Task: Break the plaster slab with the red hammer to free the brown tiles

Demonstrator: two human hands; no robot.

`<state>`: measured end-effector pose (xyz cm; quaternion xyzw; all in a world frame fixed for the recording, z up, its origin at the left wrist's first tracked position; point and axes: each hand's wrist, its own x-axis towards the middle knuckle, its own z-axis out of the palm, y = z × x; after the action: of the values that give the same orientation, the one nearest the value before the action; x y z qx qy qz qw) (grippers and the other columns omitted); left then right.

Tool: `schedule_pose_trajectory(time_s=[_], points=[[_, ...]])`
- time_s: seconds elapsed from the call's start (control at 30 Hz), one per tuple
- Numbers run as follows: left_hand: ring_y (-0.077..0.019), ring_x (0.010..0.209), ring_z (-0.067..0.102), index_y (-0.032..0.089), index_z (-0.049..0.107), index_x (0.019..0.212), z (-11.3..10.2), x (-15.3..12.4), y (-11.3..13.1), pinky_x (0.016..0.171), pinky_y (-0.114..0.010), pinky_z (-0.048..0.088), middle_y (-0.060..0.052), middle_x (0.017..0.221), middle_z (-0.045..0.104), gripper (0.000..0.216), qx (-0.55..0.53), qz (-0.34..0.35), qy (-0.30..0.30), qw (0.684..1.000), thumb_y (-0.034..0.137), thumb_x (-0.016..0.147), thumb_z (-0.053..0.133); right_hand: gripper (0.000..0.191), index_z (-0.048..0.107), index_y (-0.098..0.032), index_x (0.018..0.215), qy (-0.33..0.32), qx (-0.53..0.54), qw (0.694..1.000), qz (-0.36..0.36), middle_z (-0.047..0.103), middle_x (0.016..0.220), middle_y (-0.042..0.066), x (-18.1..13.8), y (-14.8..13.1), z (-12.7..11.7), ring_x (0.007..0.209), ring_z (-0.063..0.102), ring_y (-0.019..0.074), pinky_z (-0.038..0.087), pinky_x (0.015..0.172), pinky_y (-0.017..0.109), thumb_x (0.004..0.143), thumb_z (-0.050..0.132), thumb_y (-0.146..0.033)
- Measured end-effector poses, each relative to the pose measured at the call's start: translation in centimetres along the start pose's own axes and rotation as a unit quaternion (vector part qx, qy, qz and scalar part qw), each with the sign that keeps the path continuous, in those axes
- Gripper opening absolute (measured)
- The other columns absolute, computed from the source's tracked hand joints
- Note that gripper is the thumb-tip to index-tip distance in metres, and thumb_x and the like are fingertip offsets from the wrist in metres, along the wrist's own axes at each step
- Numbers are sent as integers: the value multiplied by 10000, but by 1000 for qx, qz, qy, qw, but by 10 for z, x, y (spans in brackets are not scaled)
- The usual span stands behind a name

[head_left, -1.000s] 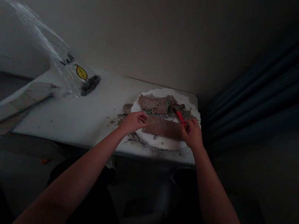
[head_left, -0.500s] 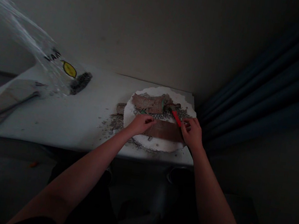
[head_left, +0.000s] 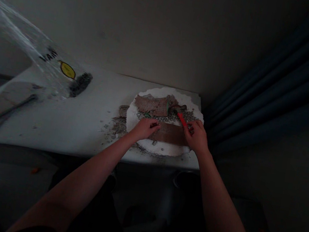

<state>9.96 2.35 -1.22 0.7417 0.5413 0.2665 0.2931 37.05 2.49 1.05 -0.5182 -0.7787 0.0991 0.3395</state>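
A flat brown strip (head_left: 172, 134) lies across the front of a round white slab with a ragged edge (head_left: 164, 148). My left hand (head_left: 144, 128) is closed at the strip's left end, thumb and fingertips pinched on it. At the other end, my right hand (head_left: 197, 136) has curled fingers around the lower end of the red handle of a hammer (head_left: 182, 119), whose dark head rests among the rubble. Behind the strip lie a cracked, textured brown piece (head_left: 151, 106) and many grey crumbs (head_left: 187, 116). Dim light hides the fingertips' exact contact.
The slab stands on a white table (head_left: 92, 122) against a wall. Broken bits (head_left: 119, 126) lie left of the slab. Further left is a clear plastic bag (head_left: 46, 65) holding grey material, near a dark bar (head_left: 7, 111). A blue curtain (head_left: 259, 93) hangs at right.
My right hand has shifted slightly left, closer over the end of the red handle. The left hand stays at the strip's left end. The whole view has shifted a little.
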Motion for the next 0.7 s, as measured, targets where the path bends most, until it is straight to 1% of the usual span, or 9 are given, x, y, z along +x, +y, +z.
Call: schedule_pose_trajectory(time_s=[0.2,0.33,0.53,0.7], points=[[-150,703,597,172,697,827,4,-1,-1,685,-266,409,-8,726,673,242,4,12,11,1000,343,942,569,209,679,-228,1024,-5,-4,1000,1,610,1056,117,-2,-1,2,827,637,243,564,698,406,947,549,-372],[-154,711,599,172,692,829,6,-2,-1,687,-272,403,-11,732,673,239,5,18,18,1000,329,952,561,214,680,-226,1023,-1,-5,1000,-5,613,1051,118,-2,-3,1,834,637,239,562,722,408,948,549,-378],[-160,725,608,175,690,839,7,-1,-1,705,-277,417,-13,751,684,213,20,11,21,1000,314,950,572,213,681,-223,1028,-7,-1,1000,8,613,1057,117,-2,-5,0,820,631,234,554,693,396,940,554,-369],[-173,758,626,171,702,880,8,0,-3,731,-285,430,-32,795,706,223,11,7,16,1000,325,957,561,211,683,-220,1025,-9,3,1000,9,610,1068,117,-2,-5,0,819,629,234,551,706,404,937,553,-361]])
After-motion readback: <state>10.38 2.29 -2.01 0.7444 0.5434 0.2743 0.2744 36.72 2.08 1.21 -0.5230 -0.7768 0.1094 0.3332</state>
